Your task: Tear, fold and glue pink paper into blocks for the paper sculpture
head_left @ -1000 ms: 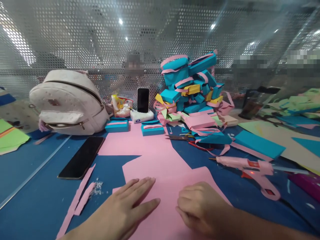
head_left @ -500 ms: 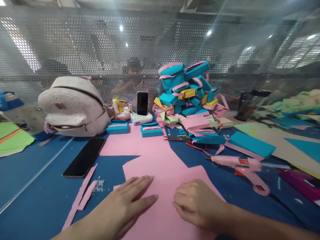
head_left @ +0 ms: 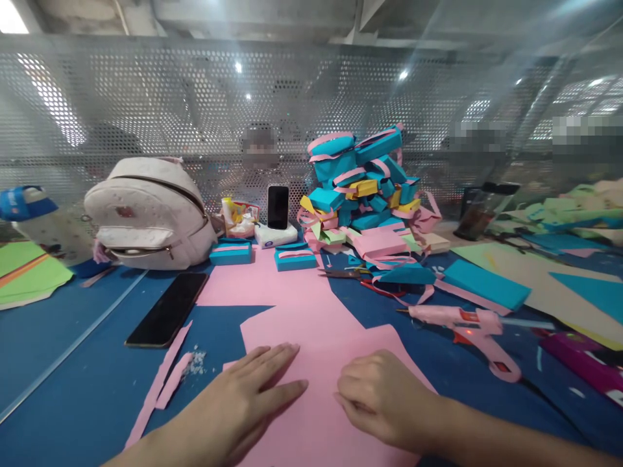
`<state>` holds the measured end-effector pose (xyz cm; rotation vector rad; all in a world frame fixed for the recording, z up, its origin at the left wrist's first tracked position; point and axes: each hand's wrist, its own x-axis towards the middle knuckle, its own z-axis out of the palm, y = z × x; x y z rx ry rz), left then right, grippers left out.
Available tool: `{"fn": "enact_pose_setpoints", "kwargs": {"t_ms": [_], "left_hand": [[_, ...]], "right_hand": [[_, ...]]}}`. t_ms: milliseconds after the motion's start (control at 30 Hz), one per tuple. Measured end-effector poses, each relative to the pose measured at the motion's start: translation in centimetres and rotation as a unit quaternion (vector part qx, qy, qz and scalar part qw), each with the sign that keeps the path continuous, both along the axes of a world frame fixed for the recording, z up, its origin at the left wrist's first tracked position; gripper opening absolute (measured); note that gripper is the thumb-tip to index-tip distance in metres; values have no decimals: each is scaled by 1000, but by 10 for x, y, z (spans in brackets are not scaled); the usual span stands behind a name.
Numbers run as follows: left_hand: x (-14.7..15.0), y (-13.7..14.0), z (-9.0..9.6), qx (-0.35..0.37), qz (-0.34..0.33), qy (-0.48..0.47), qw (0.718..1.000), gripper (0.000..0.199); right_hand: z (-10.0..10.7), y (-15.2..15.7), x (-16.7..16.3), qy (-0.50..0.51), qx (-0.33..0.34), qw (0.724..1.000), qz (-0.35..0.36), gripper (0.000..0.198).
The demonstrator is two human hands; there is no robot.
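Pink paper sheets (head_left: 311,311) lie flat on the blue tabletop in front of me. My left hand (head_left: 256,386) rests on the near sheet at its left side, palm down, fingers stretched out. To its right, my right hand (head_left: 377,395) sits on the same sheet with its fingers curled closed. The inside of that fist is hidden, so I cannot see whether it holds anything. Two pink paper strips (head_left: 160,383) and some small white scraps lie left of my left hand. A pink glue gun (head_left: 477,331), its light glowing, lies right of my right hand.
A black phone (head_left: 168,308) and a white backpack (head_left: 150,220) stand at the left. Small blue boxes (head_left: 295,257) sit farther back. A tall pile of blue and pink paper pieces (head_left: 363,201), scissors (head_left: 341,274) and a purple object (head_left: 584,363) occupy the right.
My view has tilted slightly upward, so the things at the back appear a little lower. Both hands keep practically the same pose on the pink paper.
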<state>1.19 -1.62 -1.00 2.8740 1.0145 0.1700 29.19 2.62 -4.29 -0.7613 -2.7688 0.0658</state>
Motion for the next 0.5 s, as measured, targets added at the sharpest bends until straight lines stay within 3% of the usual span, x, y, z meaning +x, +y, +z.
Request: {"fn": "enact_pose_setpoints", "kwargs": {"t_ms": [500], "left_hand": [[-1, 1, 0, 8, -5, -15, 1000, 69]], "right_hand": [[-1, 1, 1, -7, -7, 1000, 10, 22]]}}
